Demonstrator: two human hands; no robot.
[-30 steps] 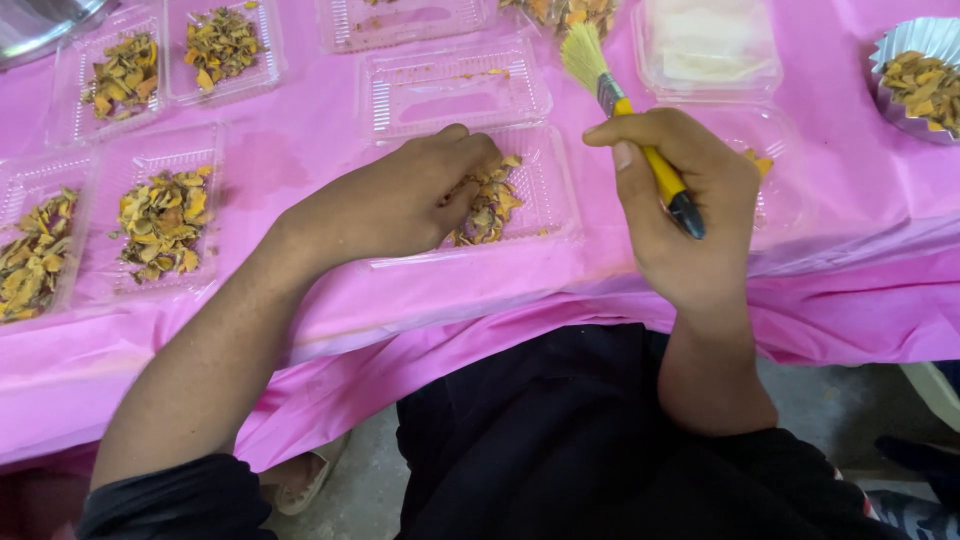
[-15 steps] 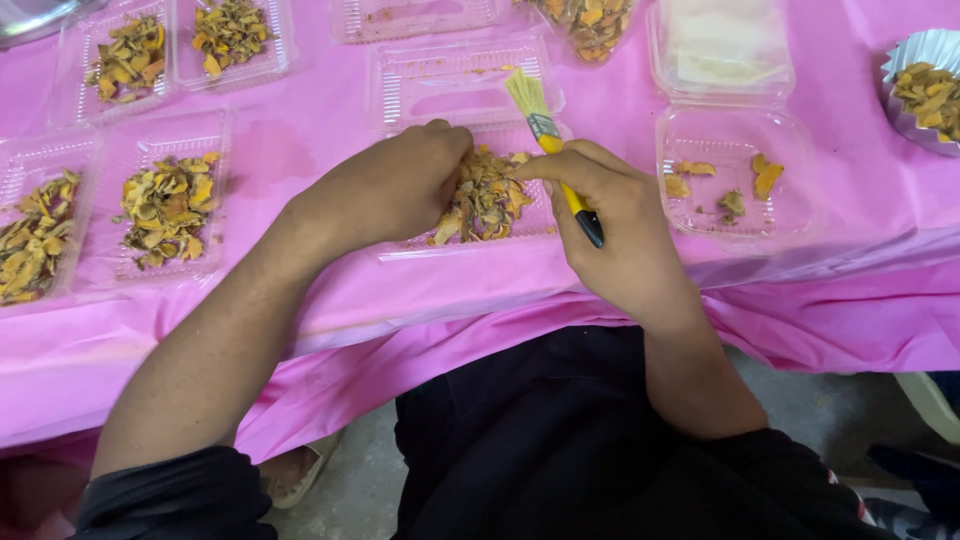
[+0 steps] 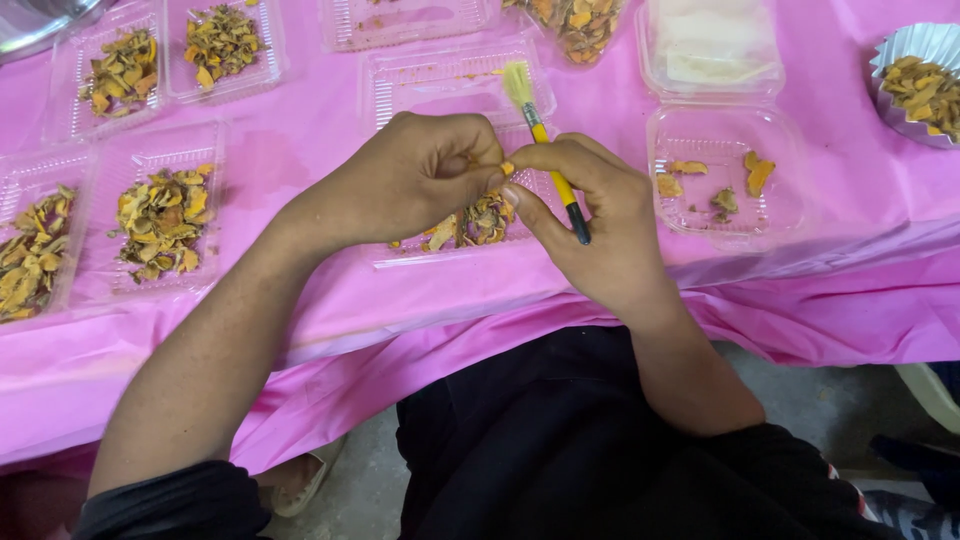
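Note:
My left hand [image 3: 415, 180] pinches a small orange dried piece [image 3: 507, 168] between its fingertips, above a clear plastic tray [image 3: 400, 255] of dried yellow-brown slices [image 3: 480, 220]. My right hand [image 3: 600, 225] holds a small yellow-handled brush [image 3: 545, 135], bristles pointing away from me, and its thumb and forefinger touch the same orange piece. Both hands meet over the tray on the pink table cover [image 3: 330, 310].
Several clear trays of dried slices lie at left [image 3: 160, 215], [image 3: 120, 70], [image 3: 225, 40]. An empty tray [image 3: 420, 85] lies behind my hands. A tray with few pieces [image 3: 725, 185] sits at right, a lidded tray [image 3: 710, 45] behind it, a foil cup [image 3: 925, 85] far right.
My right hand with the brush has moved left to meet my left hand. My left hand has lifted a small orange piece out of the tray.

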